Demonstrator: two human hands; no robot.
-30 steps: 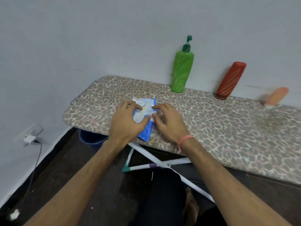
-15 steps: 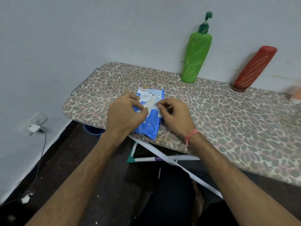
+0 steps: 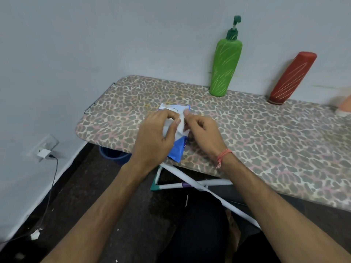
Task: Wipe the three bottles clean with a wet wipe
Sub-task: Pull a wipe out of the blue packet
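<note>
Both hands pinch at the wipe pack (image 3: 179, 149): left hand (image 3: 153, 137) steadies it, right hand (image 3: 202, 132) draws a wipe (image 3: 181, 123). Thin, limp, damp; best taken by its free edge.

Pale grey wall (image 3: 95, 44) behind the leopard-print ironing board (image 3: 266, 149), dark floor (image 3: 85, 196) below, charger (image 3: 44, 153) plugged in low.

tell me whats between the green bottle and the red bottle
Nothing: between the green bottle and the red bottle the head view shows bare board cover.
</note>
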